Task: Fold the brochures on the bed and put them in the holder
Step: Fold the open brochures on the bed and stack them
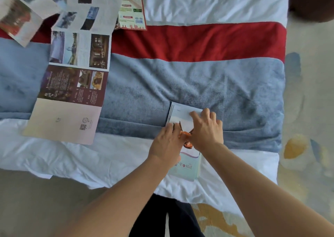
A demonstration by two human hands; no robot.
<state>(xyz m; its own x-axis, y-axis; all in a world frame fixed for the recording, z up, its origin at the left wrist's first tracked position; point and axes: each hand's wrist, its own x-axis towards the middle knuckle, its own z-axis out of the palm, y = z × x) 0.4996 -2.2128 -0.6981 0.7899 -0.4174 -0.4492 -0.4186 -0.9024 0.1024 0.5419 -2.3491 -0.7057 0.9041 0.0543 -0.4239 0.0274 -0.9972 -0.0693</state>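
Note:
A folded pale blue-green brochure (186, 166) with an orange crab picture lies at the bed's near edge, right of centre. My left hand (167, 142) presses flat on its lower left part. My right hand (207, 128) presses on its upper right part, fingers spread over the fold. A long unfolded brochure (72, 77) with photos and a maroon panel lies spread out at the left. A small red-and-cream leaflet (132, 7) rests at the top centre. Another photo brochure (19, 19) sits blurred at the top left. No holder is in view.
The bed carries a blue blanket (180, 81) with a red band (198, 41) over white sheets (90, 160). Patterned carpet (307, 128) runs along the right side. A dark round object (310, 0) sits at the top right corner. My dark-clothed legs stand at the bed's edge.

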